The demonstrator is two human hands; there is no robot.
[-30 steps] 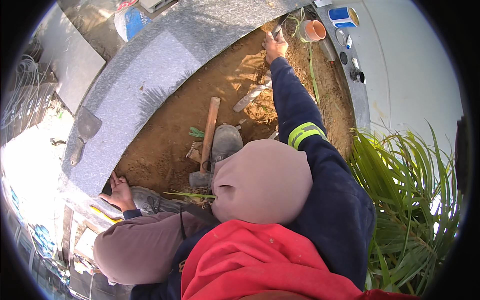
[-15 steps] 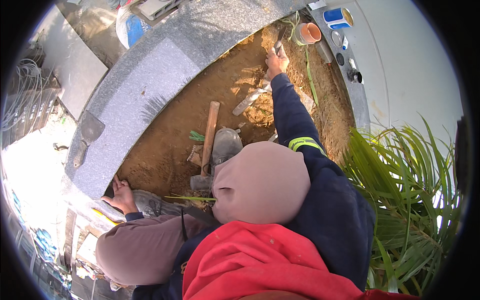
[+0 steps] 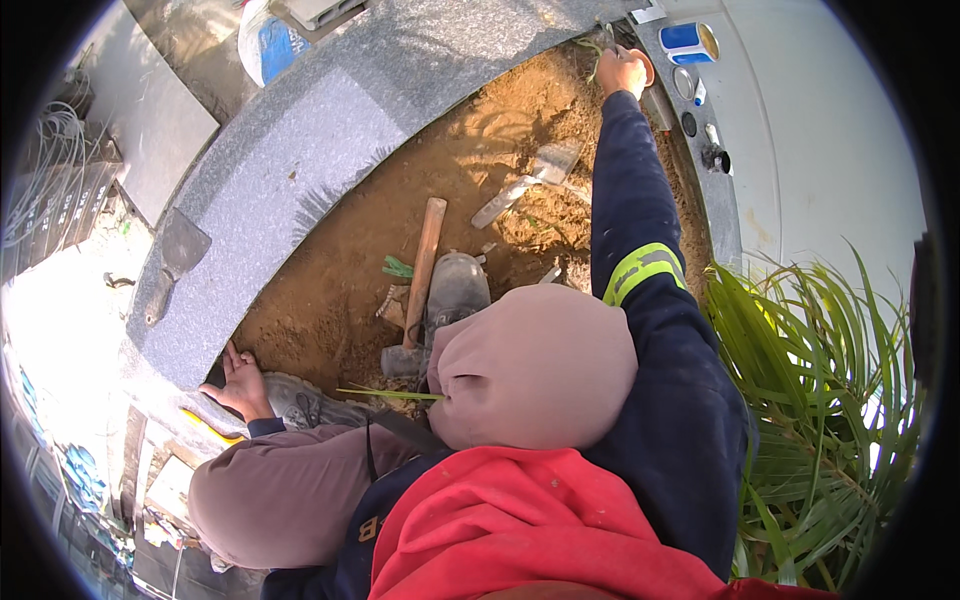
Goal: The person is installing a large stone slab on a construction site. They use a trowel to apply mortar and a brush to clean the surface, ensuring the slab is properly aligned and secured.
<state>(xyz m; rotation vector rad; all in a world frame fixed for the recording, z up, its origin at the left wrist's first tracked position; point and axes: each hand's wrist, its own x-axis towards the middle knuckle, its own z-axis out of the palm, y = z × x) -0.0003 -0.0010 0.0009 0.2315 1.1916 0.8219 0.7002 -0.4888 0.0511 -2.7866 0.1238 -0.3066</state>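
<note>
My right hand (image 3: 622,72) reaches to the far corner of the soil bed, closed around a narrow dark-bladed tool (image 3: 609,36); its exact kind is unclear. Against that hand is an orange-brown pipe or pot (image 3: 649,68), mostly hidden by the fingers. Thin green strands lie beside them. My left hand (image 3: 240,388) is open, palm up and fingers apart, at the inner edge of the grey granite border (image 3: 330,120). Between my boots, a hammer (image 3: 424,270) with a wooden handle leans with its head on the soil.
A trowel (image 3: 178,262) lies on the granite at left. Pale flat strips (image 3: 502,203) rest on the soil. Along the right ledge stand a blue-and-white can (image 3: 688,43) and small containers. Palm fronds (image 3: 820,400) spread at right; a yellow-handled tool (image 3: 212,427) lies near my left hand.
My right hand has moved farther away and to the right with the tool, from open soil to the orange-brown pipe or pot, now covering much of it. My left hand has stayed put.
</note>
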